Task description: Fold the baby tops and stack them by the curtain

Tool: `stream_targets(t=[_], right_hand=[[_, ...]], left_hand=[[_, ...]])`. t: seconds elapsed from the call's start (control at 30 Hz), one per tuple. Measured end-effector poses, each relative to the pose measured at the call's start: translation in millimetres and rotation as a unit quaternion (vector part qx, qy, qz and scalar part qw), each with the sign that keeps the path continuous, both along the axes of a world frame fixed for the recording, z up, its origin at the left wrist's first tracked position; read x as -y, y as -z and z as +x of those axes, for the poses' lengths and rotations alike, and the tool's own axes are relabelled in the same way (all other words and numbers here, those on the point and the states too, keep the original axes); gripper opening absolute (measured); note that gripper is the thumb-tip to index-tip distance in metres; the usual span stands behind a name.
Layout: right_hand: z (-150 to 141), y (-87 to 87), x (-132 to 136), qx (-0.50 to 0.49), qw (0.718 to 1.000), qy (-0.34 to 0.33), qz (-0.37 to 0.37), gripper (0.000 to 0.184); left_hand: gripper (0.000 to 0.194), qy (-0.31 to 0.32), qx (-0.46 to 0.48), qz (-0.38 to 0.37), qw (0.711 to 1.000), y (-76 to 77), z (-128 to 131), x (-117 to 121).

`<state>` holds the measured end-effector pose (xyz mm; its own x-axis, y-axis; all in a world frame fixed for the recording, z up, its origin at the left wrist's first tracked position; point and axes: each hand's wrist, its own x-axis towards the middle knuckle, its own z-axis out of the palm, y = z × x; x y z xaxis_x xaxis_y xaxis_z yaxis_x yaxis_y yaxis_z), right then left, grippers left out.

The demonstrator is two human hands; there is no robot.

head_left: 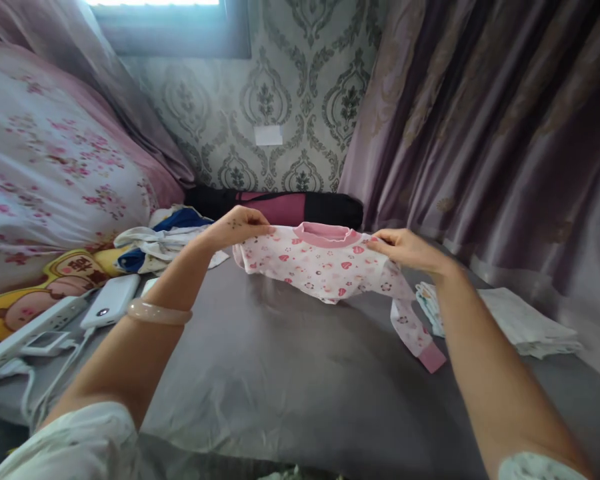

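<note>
A small long-sleeved shirt (325,267), white with pink hearts and a pink collar, is stretched between my two hands just above the grey sheet (280,373). My left hand (243,225) pinches its left shoulder, and my right hand (405,248) pinches the right shoulder. The collar faces away from me, toward the wall. One sleeve with a pink cuff (433,357) hangs down on the right. The other sleeve is mostly folded out of sight on the left.
Folded white cloths (530,323) lie at the right. To the left are a crumpled clothes pile (167,237), a power bank (111,300), a power strip (35,333) with cables and a yellow cartoon cushion (45,293). A black and maroon bag (275,208) rests against the wall.
</note>
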<state>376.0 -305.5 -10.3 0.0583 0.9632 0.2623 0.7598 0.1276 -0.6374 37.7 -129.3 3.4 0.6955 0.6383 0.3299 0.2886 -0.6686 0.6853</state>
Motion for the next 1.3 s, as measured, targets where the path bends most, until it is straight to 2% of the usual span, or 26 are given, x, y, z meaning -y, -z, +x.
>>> stream_targets(t=[0.1, 0.17, 0.27, 0.33, 0.4, 0.47, 0.57, 0.63, 0.7, 0.77, 0.83, 0.93, 1.1, 1.3], right_hand=[[9, -26.2, 2, -0.016, 0.998, -0.065, -0.012, 0.050], [15, -40.0, 0, -0.004, 0.998, -0.070, 0.002, 0.047], [18, -56.3, -4, 0.079, 0.994, 0.002, 0.073, 0.039], [14, -63.9, -6, 0.144, 0.971, 0.084, 0.171, 0.034], [7, -67.7, -9, 0.186, 0.927, 0.158, 0.285, 0.031], [-1, -67.8, -13, 0.220, 0.892, 0.192, 0.346, 0.031], [-7, -65.6, -22, 0.279, 0.879, 0.196, 0.333, 0.035], [-8, -65.4, -28, 0.296, 0.860, 0.231, 0.345, 0.038], [-7, -65.7, -34, 0.300, 0.840, 0.267, 0.365, 0.041], [-6, -64.6, -41, 0.308, 0.845, 0.263, 0.349, 0.043], [-4, -61.7, -47, 0.308, 0.860, 0.252, 0.318, 0.043], [2, -57.2, -55, 0.282, 0.874, 0.269, 0.291, 0.041], [12, -55.4, -60, 0.214, 0.910, 0.253, 0.248, 0.042], [12, -53.3, -59, 0.173, 0.923, 0.236, 0.252, 0.052]], left_hand=[[0.031, -0.015, 0.006, 0.048, 0.999, -26.9, -6, 1], [0.030, -0.010, -0.010, 0.079, 0.997, -41.0, -8, 0], [0.028, -0.031, -0.029, 0.155, 0.987, -55.9, -7, -1], [0.026, -0.085, 0.014, 0.234, 0.969, -61.9, -4, -1], [0.025, -0.144, 0.084, 0.300, 0.939, -64.3, 2, -1], [0.026, -0.170, 0.112, 0.334, 0.920, -63.4, 8, -3], [0.026, -0.205, 0.108, 0.353, 0.906, -58.7, 17, -7], [0.026, -0.268, 0.146, 0.366, 0.879, -55.5, 23, -9], [0.027, -0.285, 0.146, 0.371, 0.872, -52.5, 28, -11], [0.028, -0.260, 0.094, 0.356, 0.893, -49.5, 33, -14], [0.029, -0.266, 0.066, 0.321, 0.907, -46.3, 37, -18], [0.027, -0.302, 0.075, 0.266, 0.912, -42.2, 41, -26], [0.022, -0.261, 0.102, 0.194, 0.940, -36.3, 47, -36], [0.019, -0.231, 0.172, 0.161, 0.944, -24.5, 54, -42]])
